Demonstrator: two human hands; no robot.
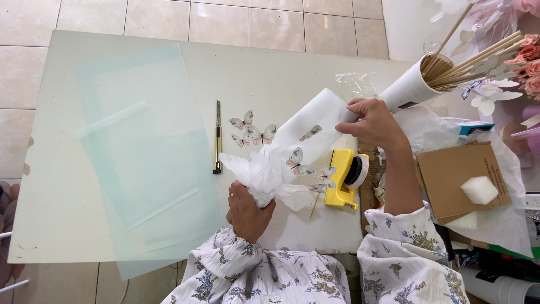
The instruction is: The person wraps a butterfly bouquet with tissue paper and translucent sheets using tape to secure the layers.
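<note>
My left hand (247, 213) grips the gathered base of a bunch of crumpled white tissue paper (260, 170) near the table's front edge; small paper butterflies on thin sticks (298, 161) rise beside it. My right hand (374, 123) pinches the far corner of a flat white paper sheet (315, 126) that slants from the bunch toward the back right. A yellow tape dispenser (344, 179) stands just right of the bunch, below my right wrist. Three loose paper butterflies (251, 131) lie on the white table (169, 67) behind the bunch.
Pale green translucent sheets (140, 157) cover the table's left half. A utility knife (217, 138) lies between them and the butterflies. A white tube of wooden sticks (419, 81), pink flowers (529, 62), brown cardboard with a white foam block (478, 190) crowd the right.
</note>
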